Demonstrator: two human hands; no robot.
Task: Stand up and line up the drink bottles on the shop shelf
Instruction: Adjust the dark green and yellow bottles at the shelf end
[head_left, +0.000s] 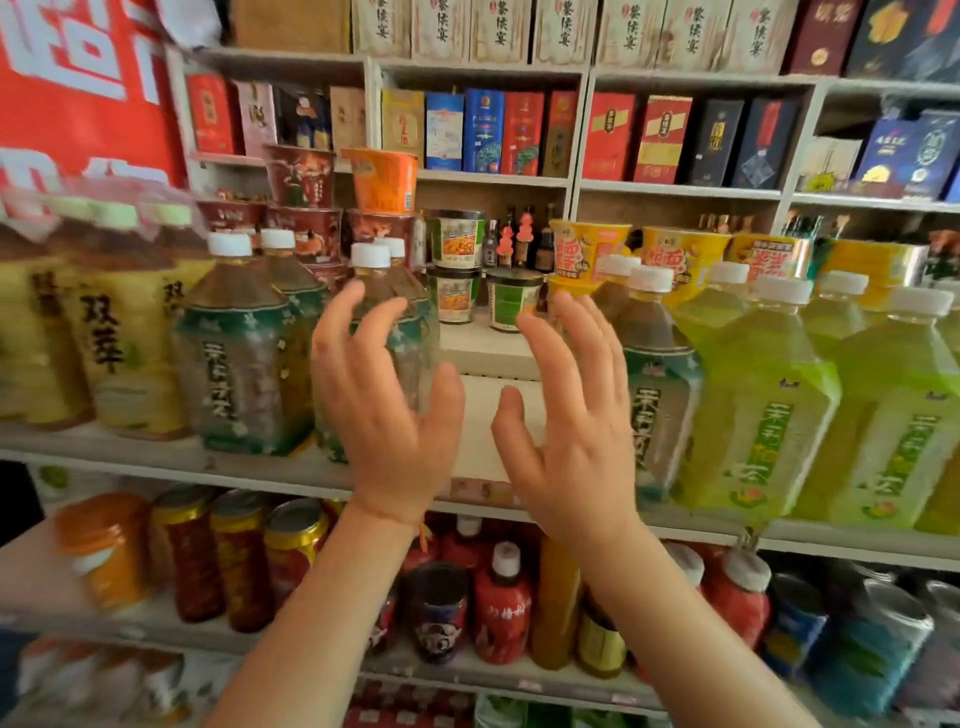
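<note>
Both my hands are open and hold nothing: left hand (382, 400) in front of a teal-label bottle (387, 332), right hand (569, 415) beside another (657, 384). All bottles stand on the shelf (249, 467). Risk: spread fingers may topple neighbouring green bottles (763, 415).

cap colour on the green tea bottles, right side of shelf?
White caps on the green tea bottles; head view.

1. Tea bottles (244, 353) — clear glossy plastic, shiny film labels, matt white caps.
2. Shelf (156, 457) — painted, matt, a bit scuffed.
3. Cans (291, 545) — shiny metal tops.
4. Gift boxes (660, 137) — printed card.
</note>
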